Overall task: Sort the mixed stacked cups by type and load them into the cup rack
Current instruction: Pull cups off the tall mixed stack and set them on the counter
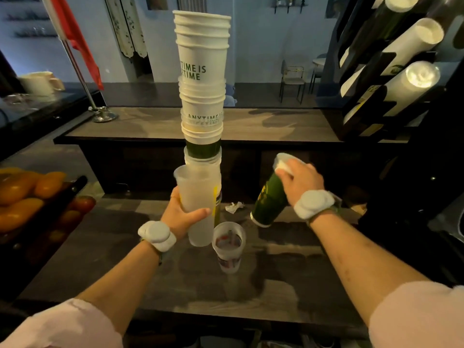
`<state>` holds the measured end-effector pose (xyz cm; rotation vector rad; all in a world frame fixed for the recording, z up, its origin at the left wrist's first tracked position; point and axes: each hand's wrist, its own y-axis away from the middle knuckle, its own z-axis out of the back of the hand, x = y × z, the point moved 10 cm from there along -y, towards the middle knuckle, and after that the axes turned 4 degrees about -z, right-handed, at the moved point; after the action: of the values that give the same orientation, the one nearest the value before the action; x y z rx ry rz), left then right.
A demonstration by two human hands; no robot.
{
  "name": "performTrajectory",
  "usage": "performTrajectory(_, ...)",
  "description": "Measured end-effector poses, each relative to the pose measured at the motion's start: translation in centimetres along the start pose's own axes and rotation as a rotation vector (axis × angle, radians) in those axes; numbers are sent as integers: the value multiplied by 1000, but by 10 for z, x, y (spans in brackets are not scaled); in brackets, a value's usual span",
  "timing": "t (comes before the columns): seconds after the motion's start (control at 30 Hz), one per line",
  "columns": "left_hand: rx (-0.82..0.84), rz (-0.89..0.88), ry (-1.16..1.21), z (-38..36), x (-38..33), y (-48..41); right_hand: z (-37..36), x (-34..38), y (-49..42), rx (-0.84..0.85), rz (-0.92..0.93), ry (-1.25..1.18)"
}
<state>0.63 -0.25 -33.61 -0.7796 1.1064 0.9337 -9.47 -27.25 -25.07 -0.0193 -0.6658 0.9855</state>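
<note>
- Left hand [181, 215] fingers wrap the frosted cup [195, 204] under the tall stack [202, 96]; a tilt could topple it
- Right hand [300, 180] fingers clasp the green cup [270, 199]

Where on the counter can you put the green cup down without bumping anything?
The counter is bare near the front edge, right of the frosted cup, under the right hand and its green cup. Bare too at front left, beside the fruit tray. It is crowded around the tall stack, left hand and crumpled paper.
</note>
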Motion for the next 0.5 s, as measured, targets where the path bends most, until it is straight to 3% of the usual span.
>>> performTrajectory(0.23, -153, 64, 158, 32, 65, 3, -81, 4, 39, 202, 94, 258)
performTrajectory(0.33, -133, 84, 225, 33, 68, -3, -89, 2, 47, 172, 84, 227)
performTrajectory(0.5, -88, 14, 86, 35, 63, -11, -107, -7, 60, 221, 51, 282)
